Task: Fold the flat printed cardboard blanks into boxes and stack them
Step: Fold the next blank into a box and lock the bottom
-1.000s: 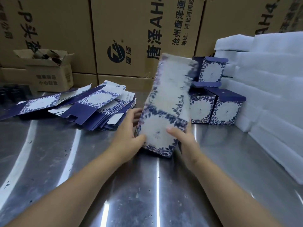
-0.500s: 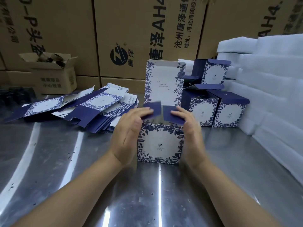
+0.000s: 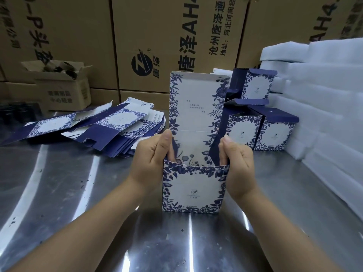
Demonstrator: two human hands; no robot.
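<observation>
Hands clamp the box (image 3: 191,190) from both sides, the left hand (image 3: 150,163) on its left wall and the right hand (image 3: 240,165) on its right wall, so they stand apart with the box between them. Each hand's fingers are curled over the top edge of its wall and reach into the open mouth, with the thumb raised beside the opening. Under those fingers the dark blue side flaps (image 3: 215,152) are bent inward; how far in they lie cannot be told. The box stands upright on the table (image 3: 74,193), its white front with the blue leaf border facing the person. Its lid (image 3: 196,103) rises straight up behind the hands, unfolded, showing a pale inner face with small print and blue foliage along the edges.

Left of the left hand and farther back lies a spread heap of blanks (image 3: 110,130), flat and overlapping, some white side up and some blue. Right of the right hand and behind it stand finished boxes (image 3: 275,134): two side by side on the table and one more above the left one. Just beyond them, to the far right, foam (image 3: 324,99) is piled in white sheets. Cartons (image 3: 176,36) with black print form a wall behind everything, and a small carton (image 3: 62,85) with open flaps sits far back on the left.
</observation>
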